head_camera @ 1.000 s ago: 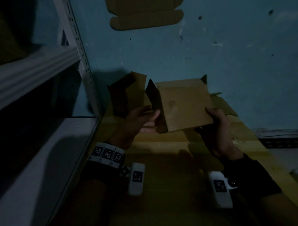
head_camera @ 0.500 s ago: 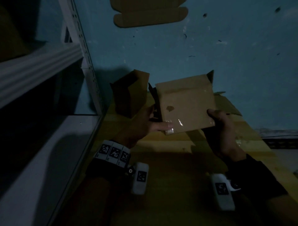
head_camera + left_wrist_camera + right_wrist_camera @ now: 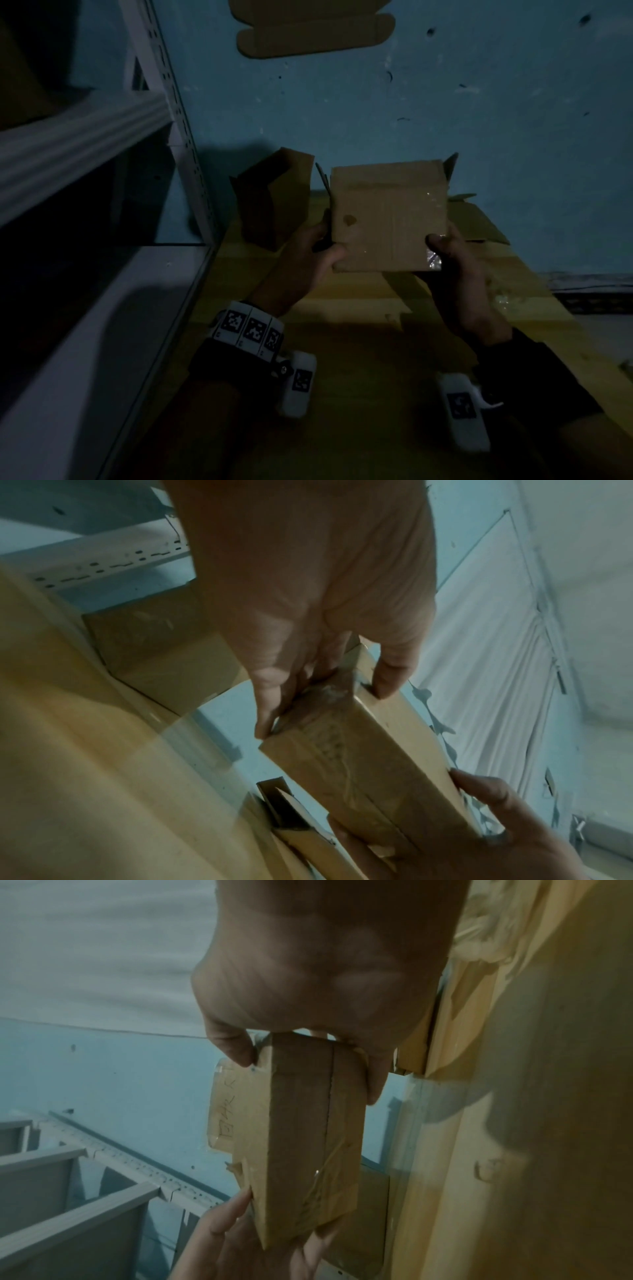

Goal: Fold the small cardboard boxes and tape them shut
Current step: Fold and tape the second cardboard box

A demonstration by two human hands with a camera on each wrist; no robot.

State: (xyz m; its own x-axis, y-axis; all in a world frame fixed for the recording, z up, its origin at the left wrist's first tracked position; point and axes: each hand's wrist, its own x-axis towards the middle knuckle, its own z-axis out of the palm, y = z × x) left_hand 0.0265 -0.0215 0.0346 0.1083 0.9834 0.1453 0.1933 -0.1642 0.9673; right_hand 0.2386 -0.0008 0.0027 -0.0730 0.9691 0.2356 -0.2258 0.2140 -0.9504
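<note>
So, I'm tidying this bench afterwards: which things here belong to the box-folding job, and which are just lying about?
In the job:
- small cardboard box, held by left hand and right hand
- second folded box
- flat cardboard

Lying about:
- metal shelving
- cardboard cutout higher up

Head cam high, looks down; wrist cams close; all share box (image 3: 388, 219).
</note>
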